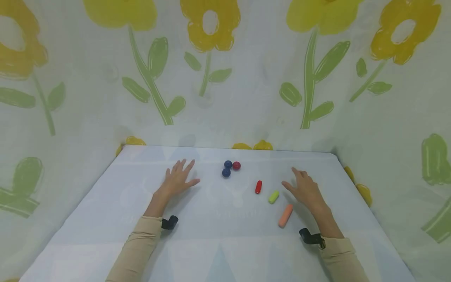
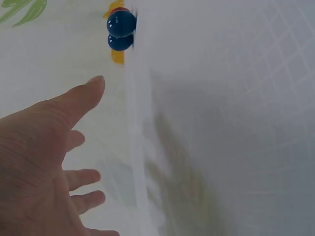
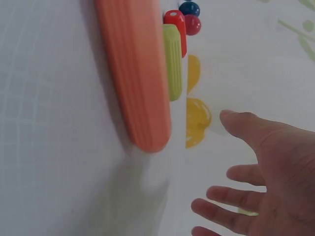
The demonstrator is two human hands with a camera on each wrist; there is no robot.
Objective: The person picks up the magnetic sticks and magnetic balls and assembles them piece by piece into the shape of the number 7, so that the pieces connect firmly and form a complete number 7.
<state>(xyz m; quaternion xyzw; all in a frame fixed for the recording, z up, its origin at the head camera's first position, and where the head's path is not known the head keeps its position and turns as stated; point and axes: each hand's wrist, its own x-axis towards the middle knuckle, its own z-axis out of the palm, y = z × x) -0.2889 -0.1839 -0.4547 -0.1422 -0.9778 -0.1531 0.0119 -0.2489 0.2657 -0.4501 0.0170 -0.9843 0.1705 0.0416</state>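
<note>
The left hand (image 1: pixel 176 183) is above the bench's (image 1: pixel 211 227) left side, the right hand (image 1: pixel 307 190) between the sticks and right edge, fingers spread apart on both. Two blue balls (image 1: pixel 228 164) and a red ball (image 1: pixel 236 165) cluster near the back edge; a red stick (image 1: pixel 258 187), green stick (image 1: pixel 273 197) and orange stick (image 1: pixel 285 216) slant toward the front right corner.

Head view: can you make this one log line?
left hand: open, empty; right hand: open, empty; three sticks: on table; three balls: clustered
</note>
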